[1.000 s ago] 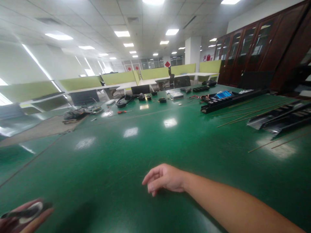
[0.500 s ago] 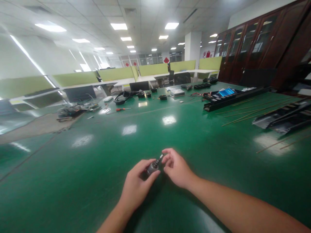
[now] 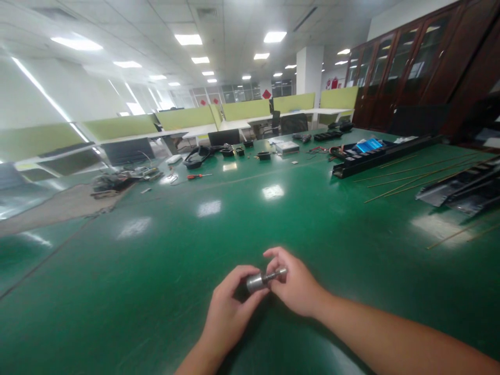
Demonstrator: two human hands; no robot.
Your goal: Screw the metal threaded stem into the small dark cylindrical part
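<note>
A small silvery metal cylinder with a narrow stepped shaft [image 3: 255, 282] is held just above the green table. My left hand [image 3: 233, 298] is closed on the thick body, thumb below and fingers over the top. The shaft points right, slightly upward, into my right hand [image 3: 295, 284]. My right thumb and curled fingers lie around the shaft, while the index finger sticks out above it. How firmly the right fingers press on the shaft is hard to see.
The glossy green table [image 3: 175, 250] spreads around my hands. Farther off lie a red-handled screwdriver [image 3: 198, 176], a white box [image 3: 287, 147] and a black headset-like device [image 3: 198, 156]. Thin rods [image 3: 406, 185] and black metal channels [image 3: 390, 157] occupy the right side. A brown patch [image 3: 50, 205] is at left.
The metal cylinder has turned from pointing up and away to lying nearly level, shaft to the right. Both hands shifted slightly right and nearer, and the right fingers moved around the shaft.
</note>
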